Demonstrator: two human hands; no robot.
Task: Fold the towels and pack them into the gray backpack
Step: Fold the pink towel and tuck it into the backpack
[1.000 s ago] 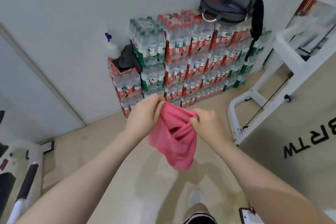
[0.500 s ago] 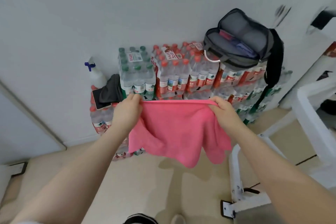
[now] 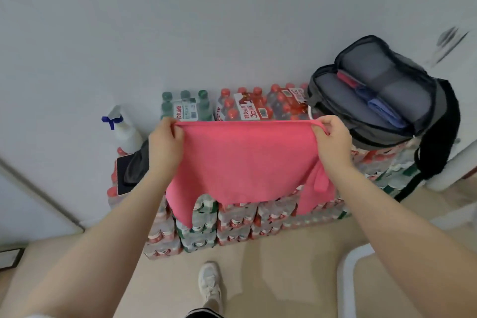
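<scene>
The pink towel is hanging stretched in the air, its top corners being pinched by the left hand and right hand, and is hiding part of the stacked bottle packs. The gray backpack is lying unzipped on the stack's right end, its contents hard to make out.

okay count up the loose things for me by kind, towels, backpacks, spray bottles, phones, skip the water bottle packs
Towels: 3, the pink towel held up, plus a pink and a blue one in the gray backpack
Backpacks: 1
Spray bottles: 1
Phones: 1
Total: 6
</scene>
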